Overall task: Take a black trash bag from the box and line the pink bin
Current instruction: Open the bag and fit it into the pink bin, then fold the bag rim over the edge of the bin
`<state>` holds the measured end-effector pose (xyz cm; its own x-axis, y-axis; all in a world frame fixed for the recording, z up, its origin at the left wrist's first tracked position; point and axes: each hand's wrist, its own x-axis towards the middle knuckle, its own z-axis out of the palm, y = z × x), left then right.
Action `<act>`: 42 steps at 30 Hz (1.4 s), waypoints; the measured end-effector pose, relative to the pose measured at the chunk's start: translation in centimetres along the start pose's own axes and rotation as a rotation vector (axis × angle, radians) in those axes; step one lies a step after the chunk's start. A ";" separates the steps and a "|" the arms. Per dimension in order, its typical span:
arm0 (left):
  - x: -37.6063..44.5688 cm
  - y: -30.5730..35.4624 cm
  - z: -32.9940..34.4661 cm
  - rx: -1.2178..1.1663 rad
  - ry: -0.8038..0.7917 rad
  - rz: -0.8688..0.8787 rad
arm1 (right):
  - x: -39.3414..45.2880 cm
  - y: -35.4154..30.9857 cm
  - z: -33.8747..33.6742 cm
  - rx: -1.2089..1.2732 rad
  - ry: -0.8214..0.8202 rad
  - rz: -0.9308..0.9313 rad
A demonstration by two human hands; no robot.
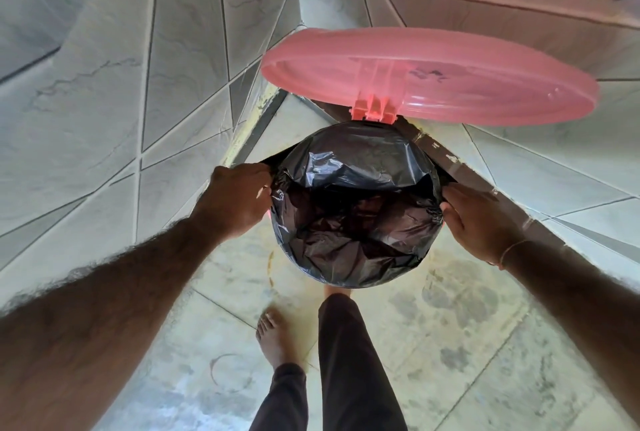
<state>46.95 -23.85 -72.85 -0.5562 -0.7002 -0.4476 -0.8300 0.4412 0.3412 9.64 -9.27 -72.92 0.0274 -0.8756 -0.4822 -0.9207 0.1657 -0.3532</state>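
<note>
1. Against the tiled corner where two grey walls meet, a person stands barefoot on the pale floor tiles, bent over a round bin.
2. Furthest left, the left hand is closed, pinching the edge of the glossy black plastic trash bag and drawing it outward at the bin's left side.
3. At centre, the bag sits inside the bin, its mouth spread over most of the rim; only a sliver of the pink plastic bin shows beside the left hand.
4. Above it, the pink round hinged lid stands tipped open.
5. On the right, the right hand grips the bag's opposite edge, fingers curled over it.
6. Judging by this, lining is nearly done: what seems left is tucking the edge down evenly and shutting the lid. No box is in view.
</note>
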 end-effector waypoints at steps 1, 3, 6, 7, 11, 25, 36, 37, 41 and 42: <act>0.2 0.1 0.1 -0.141 -0.002 -0.059 | -0.2 -0.1 0.4 0.033 0.004 0.021; 1.2 0.6 0.2 -0.437 -0.043 -0.272 | 0.3 -1.3 0.6 0.268 0.036 0.194; 2.5 2.2 0.3 -0.734 -0.062 -0.535 | 2.5 -3.0 0.7 0.800 0.090 0.626; 2.8 2.7 0.4 -0.794 -0.051 -0.579 | 2.9 -3.2 0.8 0.948 0.125 0.717; 2.9 3.4 0.4 -1.128 0.150 -0.792 | 2.2 -3.4 1.4 1.268 0.143 0.931; 1.2 4.6 -6.0 -1.101 0.291 -0.704 | -0.6 -3.5 -6.9 1.331 0.276 0.948; 0.8 11.2 -14.7 -1.086 0.400 -0.475 | -2.2 -7.2 -14.0 1.432 0.462 0.722; 0.1 11.0 -14.2 -1.043 0.391 -0.478 | -2.8 -7.6 -13.4 1.379 0.464 0.741; -3.4 9.4 -9.5 -0.979 0.295 -0.516 | -5.1 -8.6 -8.5 1.320 0.443 0.804; -4.4 9.2 -7.8 -0.927 0.249 -0.528 | -5.6 -9.0 -6.8 1.332 0.412 0.808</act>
<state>42.13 -21.06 -61.30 -0.0294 -0.8167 -0.5763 -0.5496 -0.4684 0.6918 15.14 -8.93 -61.59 -0.5769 -0.3874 -0.7191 0.3404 0.6863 -0.6428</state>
